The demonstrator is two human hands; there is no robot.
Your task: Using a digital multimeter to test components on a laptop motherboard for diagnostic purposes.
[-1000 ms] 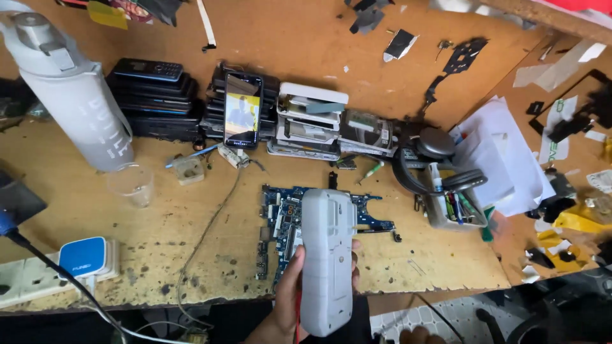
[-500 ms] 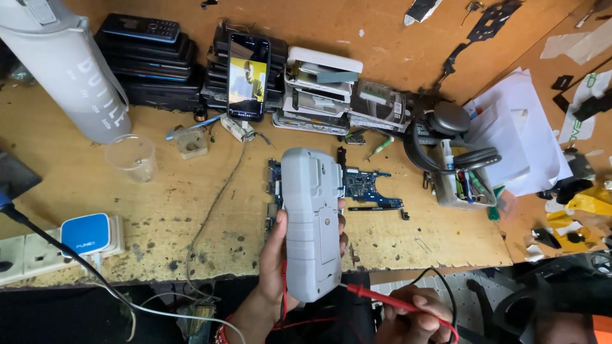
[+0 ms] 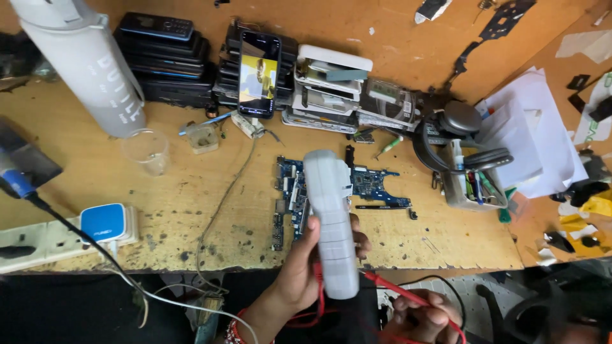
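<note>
Electronics repair workshop. My scarred wooden tabletop (image 3: 191,210) carries a bare blue circuit board (image 3: 373,183) at centre, stacked old phones (image 3: 167,54) upper left, opened device casings (image 3: 331,86) top centre, loose cables, and a tool caddy (image 3: 475,185) at right.

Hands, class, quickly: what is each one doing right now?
Left hand: closed around the grey handheld meter.
Right hand: closed on the red probe lead.

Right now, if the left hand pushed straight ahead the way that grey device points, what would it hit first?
Probably the blue circuit board, which the grey device in the left hand already overlaps; height above it is unclear.
</note>
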